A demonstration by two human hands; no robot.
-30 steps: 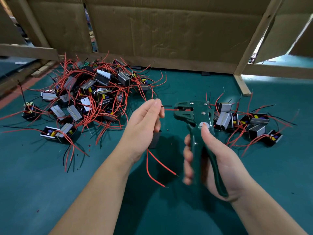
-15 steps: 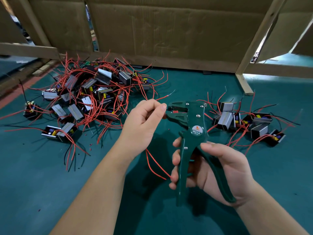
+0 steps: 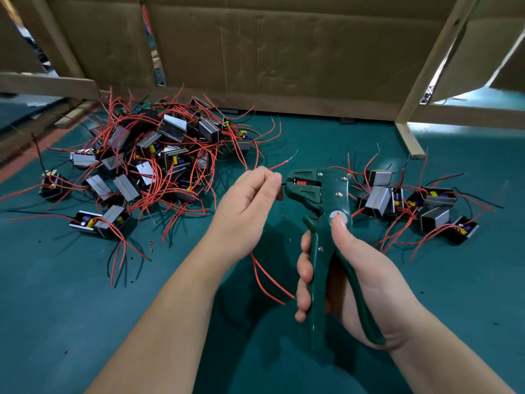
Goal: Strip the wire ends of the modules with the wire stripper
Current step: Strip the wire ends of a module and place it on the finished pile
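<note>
My right hand (image 3: pixel 349 277) grips the dark green wire stripper (image 3: pixel 322 211) by its handles, thumb on the round label, jaws pointing left. My left hand (image 3: pixel 247 211) pinches a thin black wire end (image 3: pixel 283 184) that reaches into the stripper's jaws. The module it belongs to is hidden inside that hand. Red wires (image 3: pixel 265 277) hang below the left hand, and one red wire with a bare tip (image 3: pixel 287 162) sticks up to the right above it.
A big heap of modules with red wires (image 3: pixel 147 163) lies at the left on the green mat (image 3: pixel 71 308). A smaller group of modules (image 3: pixel 409 201) lies at the right. Cardboard panels and wooden battens (image 3: pixel 284 66) wall off the back. Small bits of red insulation dot the mat.
The right hand has squeezed the stripper handles together and turned the tool upright. The left hand now holds a black wire end in the jaws instead of a red one.
</note>
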